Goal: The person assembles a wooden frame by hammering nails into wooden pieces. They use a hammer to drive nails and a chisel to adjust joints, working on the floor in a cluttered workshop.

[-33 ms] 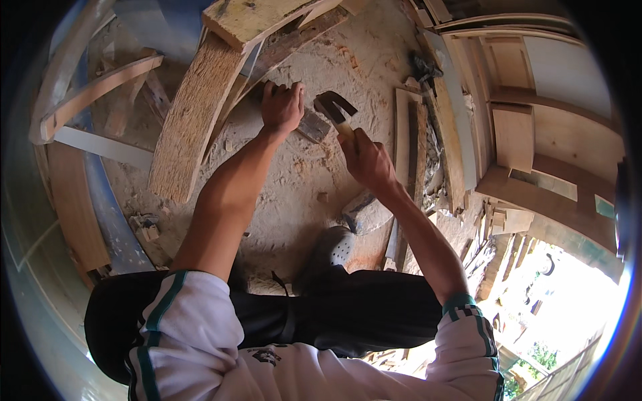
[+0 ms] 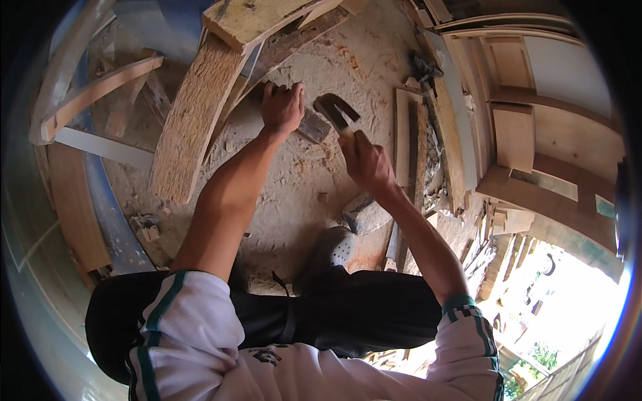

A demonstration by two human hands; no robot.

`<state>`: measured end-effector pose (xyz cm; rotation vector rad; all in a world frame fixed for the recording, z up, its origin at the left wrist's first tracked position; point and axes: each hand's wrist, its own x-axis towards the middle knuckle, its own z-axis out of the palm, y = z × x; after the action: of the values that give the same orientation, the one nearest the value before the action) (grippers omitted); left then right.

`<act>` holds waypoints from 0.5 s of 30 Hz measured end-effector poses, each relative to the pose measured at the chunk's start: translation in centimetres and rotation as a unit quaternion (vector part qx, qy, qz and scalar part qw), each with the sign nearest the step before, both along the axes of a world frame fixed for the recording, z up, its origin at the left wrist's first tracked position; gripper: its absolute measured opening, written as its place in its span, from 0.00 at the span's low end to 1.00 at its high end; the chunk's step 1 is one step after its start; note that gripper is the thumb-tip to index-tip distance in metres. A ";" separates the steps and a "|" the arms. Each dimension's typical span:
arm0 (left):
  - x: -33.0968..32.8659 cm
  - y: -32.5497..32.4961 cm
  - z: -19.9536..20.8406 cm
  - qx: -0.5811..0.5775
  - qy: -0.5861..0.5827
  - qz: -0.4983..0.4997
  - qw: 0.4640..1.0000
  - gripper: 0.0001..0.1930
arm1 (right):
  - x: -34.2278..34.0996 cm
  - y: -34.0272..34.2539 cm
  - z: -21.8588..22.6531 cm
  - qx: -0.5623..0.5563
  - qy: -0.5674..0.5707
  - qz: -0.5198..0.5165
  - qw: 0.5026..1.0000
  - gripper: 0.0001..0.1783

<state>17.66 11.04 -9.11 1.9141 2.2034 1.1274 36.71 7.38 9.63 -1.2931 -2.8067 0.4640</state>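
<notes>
A claw hammer is in my right hand, whose fingers wrap round its pale handle. Its dark head is raised just right of a weathered grey wood block near the ground. My left hand is closed at the far left end of that block. What its fingers hold is hidden from this side. Beside it, to the left, a rough thick plank slants down from beneath a yellowish board.
Dusty ground lies below my arms. A pale stone-like lump sits near my shoe. Long boards and wooden frames stand at the right. A curved wooden strip and a brown board are at the left.
The hammer head has turned slightly in my right hand, its claw end now a little lower and further right. My left hand keeps its place.
</notes>
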 end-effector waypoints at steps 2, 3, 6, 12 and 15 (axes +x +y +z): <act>0.1 0.4 0.0 0.011 -0.009 -0.004 1.000 0.07 | 2.5 -0.1 -2.8 -0.045 -0.030 -0.061 0.997 0.19; 0.7 0.1 0.1 0.012 -0.017 -0.007 1.000 0.07 | 3.2 -0.5 -3.0 -0.071 -0.048 -0.093 0.992 0.19; 0.6 0.2 0.4 -0.015 0.021 -0.008 1.000 0.07 | 2.7 0.2 -1.5 -0.067 -0.049 -0.136 0.987 0.19; 0.6 0.1 1.1 -0.005 0.013 -0.007 1.000 0.08 | 3.4 -0.7 -2.6 -0.079 0.044 -0.110 0.990 0.19; 0.5 0.7 0.7 0.026 -0.017 -0.002 1.000 0.07 | 4.1 -0.2 -3.7 -0.086 -0.032 -0.102 0.991 0.18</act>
<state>18.17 11.72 -8.43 1.9026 2.1744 1.2193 40.84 7.15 5.91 -1.6356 -2.6928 0.6784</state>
